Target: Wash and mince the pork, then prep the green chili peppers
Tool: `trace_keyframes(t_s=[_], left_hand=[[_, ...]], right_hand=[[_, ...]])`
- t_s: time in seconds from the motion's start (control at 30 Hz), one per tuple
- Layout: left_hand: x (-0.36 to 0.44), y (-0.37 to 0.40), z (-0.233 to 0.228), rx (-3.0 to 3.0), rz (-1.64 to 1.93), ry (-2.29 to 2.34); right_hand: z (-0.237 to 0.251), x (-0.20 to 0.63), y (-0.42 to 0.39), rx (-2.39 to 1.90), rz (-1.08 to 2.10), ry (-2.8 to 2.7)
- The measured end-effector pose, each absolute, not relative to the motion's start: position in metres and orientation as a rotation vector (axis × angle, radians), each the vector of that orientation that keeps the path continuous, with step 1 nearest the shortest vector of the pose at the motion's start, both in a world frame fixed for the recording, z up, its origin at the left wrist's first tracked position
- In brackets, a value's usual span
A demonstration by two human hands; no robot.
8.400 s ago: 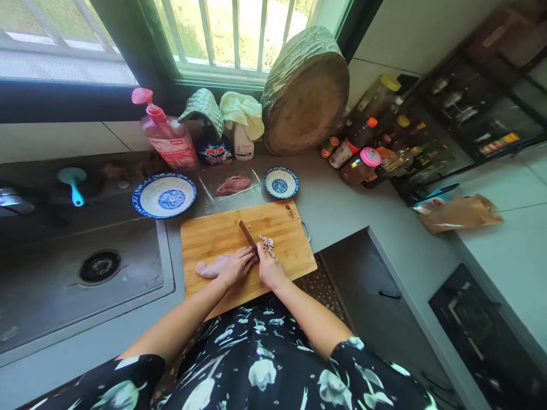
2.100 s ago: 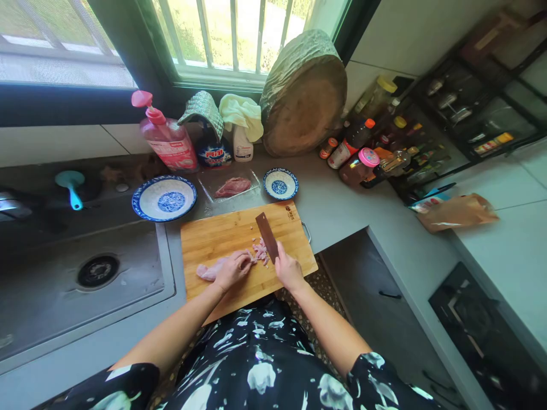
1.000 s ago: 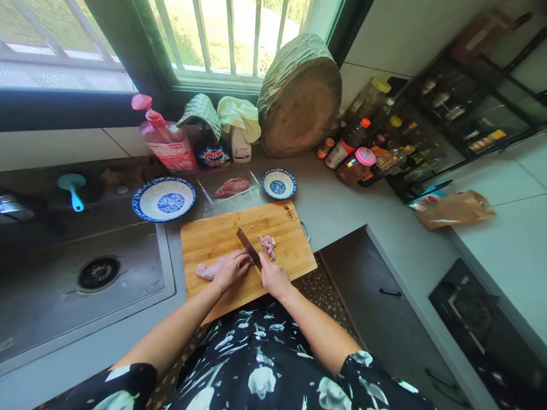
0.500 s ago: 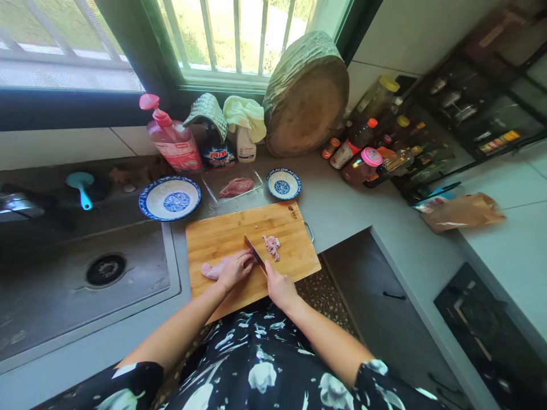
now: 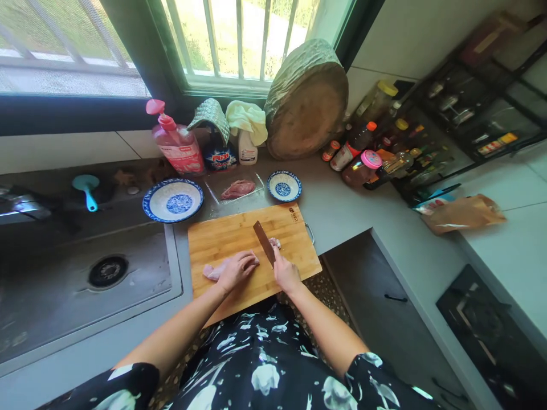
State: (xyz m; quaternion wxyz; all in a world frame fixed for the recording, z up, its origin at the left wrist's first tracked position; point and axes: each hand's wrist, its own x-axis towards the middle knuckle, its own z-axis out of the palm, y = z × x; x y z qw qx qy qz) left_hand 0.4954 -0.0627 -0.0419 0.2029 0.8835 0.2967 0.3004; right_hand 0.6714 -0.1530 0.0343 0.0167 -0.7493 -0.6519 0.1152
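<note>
A long pale pink piece of raw meat (image 5: 212,271) lies on the wooden cutting board (image 5: 222,230). My left hand (image 5: 237,269) is closed over its right end, fingers curled and pressing it down. In my right hand (image 5: 286,272) is a cleaver (image 5: 264,242), gripped by the handle, its broad blade tilted and pointing away from me. The blade is apart from the long piece and partly covers a small heap of chopped meat (image 5: 276,243) to its right.
Behind the board stand a large blue-rimmed plate (image 5: 149,208), a clear tray (image 5: 213,191) with a red piece of meat (image 5: 238,189), and a small blue-rimmed dish (image 5: 294,187). A sink (image 5: 145,267) is at left. Bottles and a pink-lidded jar (image 5: 361,168) crowd the right corner.
My right hand has moved the cleaver to the right, off the long piece of meat and over to the chopped heap. My left hand has stayed on the meat.
</note>
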Motion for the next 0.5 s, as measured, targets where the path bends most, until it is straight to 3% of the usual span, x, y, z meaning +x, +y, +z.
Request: trace_keyframes(t_s=[0.5], left_hand=[[0.501,-0.06,-0.036,2.518,0.875,0.808]], right_hand=[[0.043,0.659,-0.175,-2.267,0.451,-2.134]])
